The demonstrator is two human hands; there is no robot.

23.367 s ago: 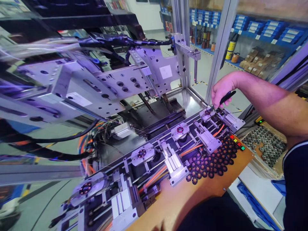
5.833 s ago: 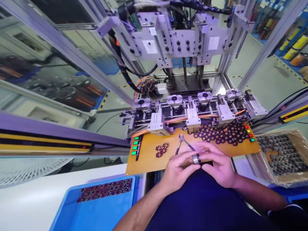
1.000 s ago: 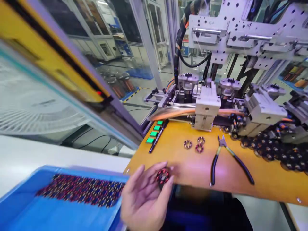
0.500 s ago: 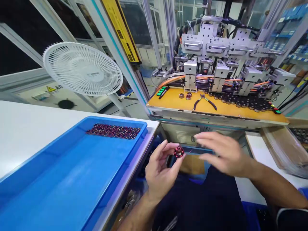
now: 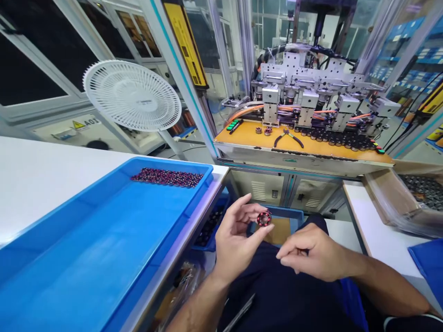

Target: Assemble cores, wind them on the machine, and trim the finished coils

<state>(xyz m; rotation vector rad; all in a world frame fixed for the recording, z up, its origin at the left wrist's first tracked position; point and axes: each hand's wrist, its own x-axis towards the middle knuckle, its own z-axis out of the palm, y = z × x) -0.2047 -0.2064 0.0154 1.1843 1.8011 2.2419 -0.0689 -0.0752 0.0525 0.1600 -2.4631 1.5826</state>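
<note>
Black-and-red ring (image 5: 264, 218), a small part with a central hole, is pinched upright between the thumb and fingertips of the left hand (image 5: 236, 244), held in the air over the person's lap. That left grip is closed on the ring's edge, leaving its face showing. The right hand (image 5: 313, 252) is just beside it, not touching; its grip is half open and loosely curled, with nothing visible in it.

The ring looks light and stiff, though its small size could make it easy to fumble. Its red and dark detail may be delicate, so the outer edge seems the safest place to hold it.

To the left, a blue plastic tray (image 5: 148, 162) sits on a white tabletop (image 5: 51, 180), with a band of similar rings (image 5: 168, 177) packed along its far end. The tray's raised side wall stands between the ring and the tray floor. Well beyond, an orange-yellow board (image 5: 249, 136) carries two more rings (image 5: 263, 131) and black-handled side cutters (image 5: 289, 137), in front of the assembly machine (image 5: 294, 78). A white pedestal fan (image 5: 131, 96) stands behind the tray.
</note>
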